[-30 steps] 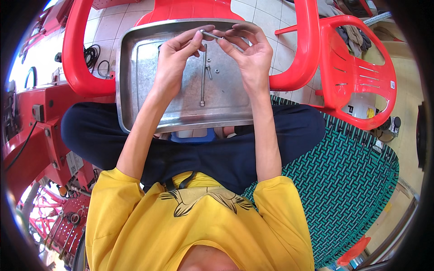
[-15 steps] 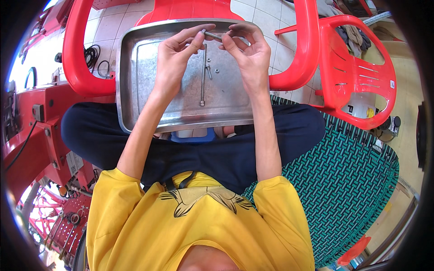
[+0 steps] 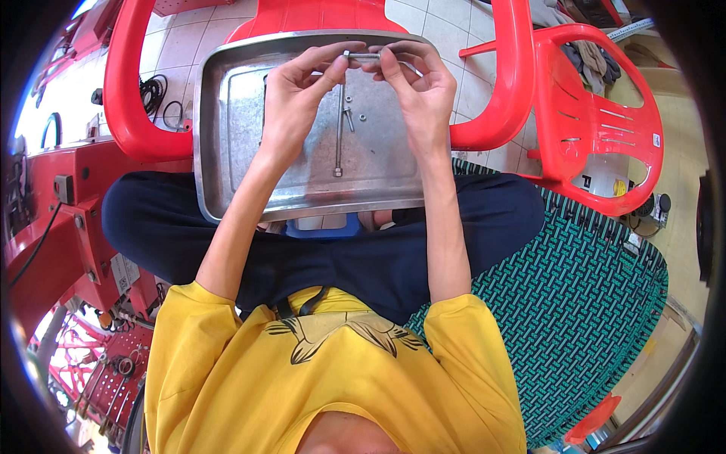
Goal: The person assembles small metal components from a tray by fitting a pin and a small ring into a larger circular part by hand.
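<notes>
Over the far half of a shallow rectangular grey metal tray [image 3: 242, 136], a short grey metal bolt [image 3: 365, 57] is held up, roughly level, btwn both hands. Its wider end is pinched by thumb & index finger of the L hand [image 3: 299, 89]; its other end is gripped, & partly covered, by thumb & fingers of the R hand [image 3: 422, 85]. Whether anything is fitted on the covered end can't be told.

As for progress: one bolt is picked out & seems to be mid-handling at the fingertips; no completed result can be made out. Left loose on the tray, untouched by either hand: a long thin grey metal rod [image 3: 339, 132] w/ a thicker near end, a small grey metal nut [image 3: 349, 99] just R of it, a small slim grey metal bolt [image 3: 349, 119] just below that nut, & a second small grey metal nut [image 3: 363, 118] further R. None of these appears dealt with yet.
</notes>
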Tool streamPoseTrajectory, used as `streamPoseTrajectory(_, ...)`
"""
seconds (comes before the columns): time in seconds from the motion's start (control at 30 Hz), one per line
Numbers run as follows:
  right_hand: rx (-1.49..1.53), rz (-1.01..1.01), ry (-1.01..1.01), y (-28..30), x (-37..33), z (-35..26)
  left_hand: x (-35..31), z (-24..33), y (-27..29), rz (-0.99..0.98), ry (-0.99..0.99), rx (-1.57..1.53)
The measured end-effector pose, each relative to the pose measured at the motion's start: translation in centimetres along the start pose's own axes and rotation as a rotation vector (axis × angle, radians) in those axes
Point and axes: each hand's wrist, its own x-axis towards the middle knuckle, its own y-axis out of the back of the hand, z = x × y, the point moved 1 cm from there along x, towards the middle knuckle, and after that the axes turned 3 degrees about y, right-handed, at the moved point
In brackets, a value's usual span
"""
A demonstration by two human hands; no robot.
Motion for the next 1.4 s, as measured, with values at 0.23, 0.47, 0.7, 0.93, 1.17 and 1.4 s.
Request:
streamPoseTrajectory(0.23, -0.063, -0.028, -0.023, 0.1, -0.1, -0.5, 0.1, 0.2, 0.0, 0.021, 0.003, 0.019)
streamPoseTrajectory(0.47, -0.042, -0.053, -0.104, 0.3, 0.0, 0.3, 0.0, 0.3, 0.0, 0.004, 0.030, -0.018)
streamPoseTrajectory(0.7, -0.056, -0.076, -0.126, 0.6, 0.0, 0.8, 0.0, 0.7, -0.3, -0.068, 0.018, -0.021)
streamPoseTrajectory(0.93, -0.012, -0.150, -0.155, 0.4, -0.1, 0.5, -0.1, 0.7, -0.6, -0.070, -0.052, -0.033)
streamPoseTrajectory(1.17, -0.003, -0.199, -0.107, 0.4, -0.1, 1.4, -0.1, 0.9, -0.8, -0.126, -0.144, -0.033)
streamPoseTrajectory(1.4, -0.042, -0.202, -0.147, 0.2, -0.2, 1.4, -0.2, 0.7, -0.8, -0.128, -0.177, 0.011)
